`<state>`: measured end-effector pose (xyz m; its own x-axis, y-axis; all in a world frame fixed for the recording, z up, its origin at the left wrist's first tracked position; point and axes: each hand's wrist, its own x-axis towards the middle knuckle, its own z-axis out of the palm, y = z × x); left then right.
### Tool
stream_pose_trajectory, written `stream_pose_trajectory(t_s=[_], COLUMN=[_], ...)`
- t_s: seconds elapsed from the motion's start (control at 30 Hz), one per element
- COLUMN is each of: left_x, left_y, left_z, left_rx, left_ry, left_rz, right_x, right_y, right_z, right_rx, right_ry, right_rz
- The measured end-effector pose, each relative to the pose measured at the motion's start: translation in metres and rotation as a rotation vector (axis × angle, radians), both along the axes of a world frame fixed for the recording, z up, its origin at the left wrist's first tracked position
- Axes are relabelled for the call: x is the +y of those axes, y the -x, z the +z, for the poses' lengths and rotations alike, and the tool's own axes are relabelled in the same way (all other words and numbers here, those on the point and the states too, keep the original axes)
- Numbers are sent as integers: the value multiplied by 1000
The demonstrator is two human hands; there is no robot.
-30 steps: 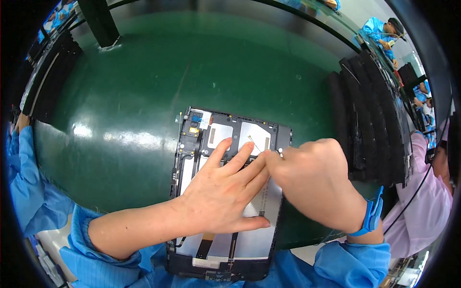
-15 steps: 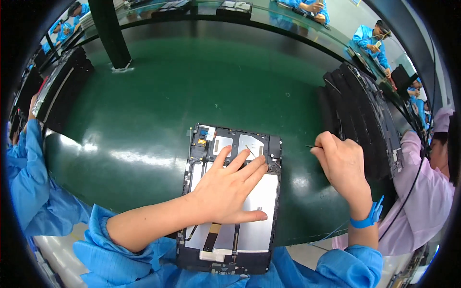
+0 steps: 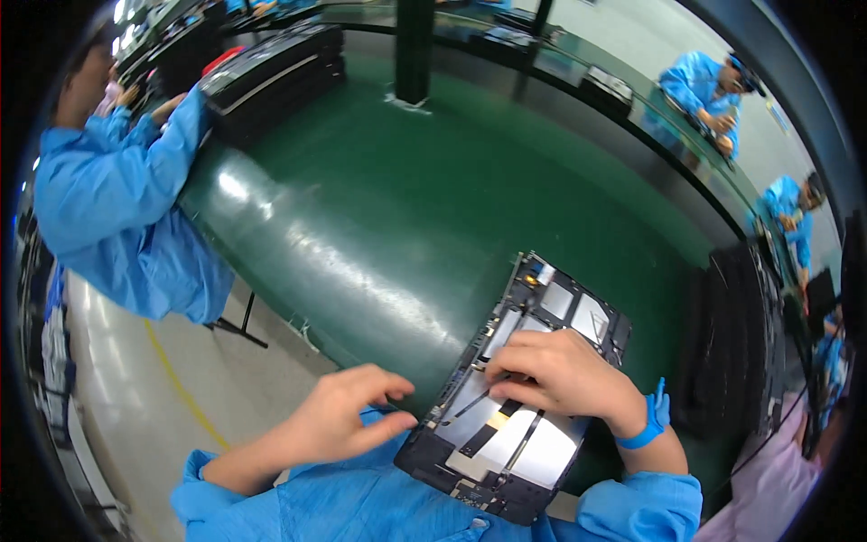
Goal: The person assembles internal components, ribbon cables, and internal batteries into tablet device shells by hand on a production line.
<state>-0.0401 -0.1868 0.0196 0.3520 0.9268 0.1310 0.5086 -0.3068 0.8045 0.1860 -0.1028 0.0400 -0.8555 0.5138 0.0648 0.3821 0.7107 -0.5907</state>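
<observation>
Watching remotely, I find the tablet [image 3: 470, 402] uncovered, internals [image 3: 558, 443] still fitted; left hand [image 3: 346, 415] released, right hand [image 3: 567, 372] curled, grip unclear.

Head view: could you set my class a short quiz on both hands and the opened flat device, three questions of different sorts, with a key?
1. True or false: the right hand is over the opened device.
2. Where is the left hand? A) flat on the device; B) off the device, to its left; C) gripping the right hand.
3. Fill in: the wristband is ____ in colour.

Key: 1. True. 2. B. 3. Blue.
</observation>
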Motion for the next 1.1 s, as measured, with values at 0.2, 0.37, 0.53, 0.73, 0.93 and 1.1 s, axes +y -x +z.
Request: stream_pose_trajectory(t_s=[0.2, 0.37, 0.53, 0.73, 0.93, 1.1], left_x=[-20, -10, -5, -5, -3, -2], left_y=[-9, -17, -22, -17, -13, -11], left_z=[-11, -11, -10, -16, -21, -21], left_rx=[-2, 92, 176, 275, 279, 356], left_ry=[-13, -87, -145, -257, -367, -497], left_rz=[-2, -42, -56, -91, -145, -177], right_x=[13, 17, 23, 12, 9, 7], right_y=[24, 29, 32, 26, 21, 26], right_z=[-1, 0, 3, 4, -10, -9], right_rx=[-95, -120, -162, -176, -12, -21], right_ry=[-35, -53, -31, -14, 48, 22], right_rz=[132, 155, 185, 197, 240, 135])
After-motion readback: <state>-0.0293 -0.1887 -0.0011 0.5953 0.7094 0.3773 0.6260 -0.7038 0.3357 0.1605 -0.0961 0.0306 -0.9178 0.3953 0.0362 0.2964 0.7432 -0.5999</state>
